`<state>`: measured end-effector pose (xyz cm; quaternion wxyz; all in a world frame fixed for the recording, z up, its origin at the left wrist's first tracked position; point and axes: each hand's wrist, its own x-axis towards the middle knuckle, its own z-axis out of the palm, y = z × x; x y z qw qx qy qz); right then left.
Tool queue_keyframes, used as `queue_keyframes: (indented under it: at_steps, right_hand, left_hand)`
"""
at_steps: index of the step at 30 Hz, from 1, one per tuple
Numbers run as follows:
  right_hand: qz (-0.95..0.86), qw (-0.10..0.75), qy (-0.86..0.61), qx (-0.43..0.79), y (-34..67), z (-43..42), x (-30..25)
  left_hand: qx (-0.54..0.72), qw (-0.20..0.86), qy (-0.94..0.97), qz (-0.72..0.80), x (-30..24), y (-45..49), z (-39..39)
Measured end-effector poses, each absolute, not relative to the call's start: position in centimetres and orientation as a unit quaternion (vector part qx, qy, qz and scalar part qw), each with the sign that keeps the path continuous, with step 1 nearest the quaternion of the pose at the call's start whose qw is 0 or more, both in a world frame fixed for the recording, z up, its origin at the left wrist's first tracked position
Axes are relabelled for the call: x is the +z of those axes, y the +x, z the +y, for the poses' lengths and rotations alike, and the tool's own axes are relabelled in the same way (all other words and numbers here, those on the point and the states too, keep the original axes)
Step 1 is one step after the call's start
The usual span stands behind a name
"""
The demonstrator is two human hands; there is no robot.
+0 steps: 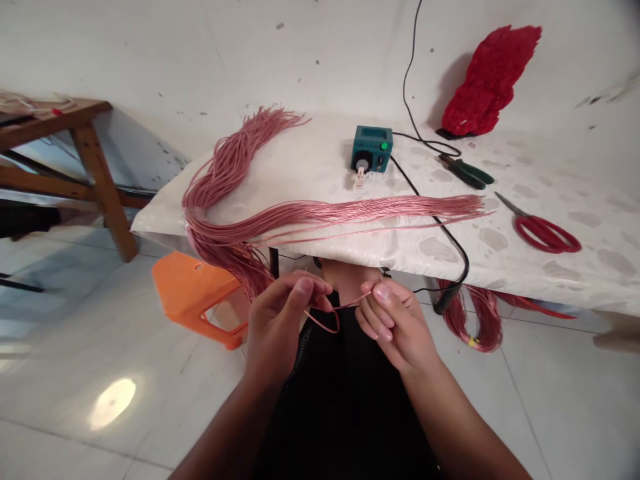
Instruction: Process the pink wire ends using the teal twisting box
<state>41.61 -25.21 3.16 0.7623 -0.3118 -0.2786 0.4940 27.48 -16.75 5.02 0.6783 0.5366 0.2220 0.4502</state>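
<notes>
A thin pink cord [334, 329] runs between my two hands below the table's front edge, with a small loop hanging in the middle. My left hand [285, 313] pinches it between thumb and fingers. With thumb and forefinger, my right hand [393, 317] grips the other end of it; the very tip is hard to make out. Just beyond my hands, a big bundle of pink cords [215, 180] lies on the table. Part of that bundle hangs over the edge, and a straighter sheaf stretches to the right.
On the table [320, 150] stand a small green motor box [373, 147] with a black cable, cutting pliers [467, 172], red scissors [543, 230] and a red crumpled bundle [490, 83]. An orange stool [197, 290] is at left. More coiled cord [475, 327] hangs under the table at right.
</notes>
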Motion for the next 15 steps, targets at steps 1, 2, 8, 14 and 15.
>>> queue_keyframes:
  at_steps: [1, 2, 8, 14, 15]
  right_hand:
    - [-0.281, 0.762, -0.310, 0.494, 41.5, -25.3, 3.2]
    - [-0.283, 0.762, -0.308, 0.494, 41.3, -25.4, 3.2]
    - [-0.296, 0.756, -0.310, 0.494, 40.5, -26.2, 2.8]
    - [-0.321, 0.729, -0.376, 0.474, 41.2, -26.8, 1.0]
    - [-0.325, 0.722, -0.409, 0.453, 41.8, -26.9, 0.7]
  left_hand:
    - [0.449, 0.681, 0.534, 0.222, 5.0, 27.5, -16.8]
    - [0.449, 0.682, 0.532, 0.224, 5.0, 27.5, -16.8]
    - [0.437, 0.685, 0.523, 0.258, 5.0, 27.3, -16.9]
    - [0.421, 0.678, 0.546, 0.255, 4.7, 27.1, -17.0]
    - [0.411, 0.675, 0.559, 0.253, 4.7, 26.9, -17.1]
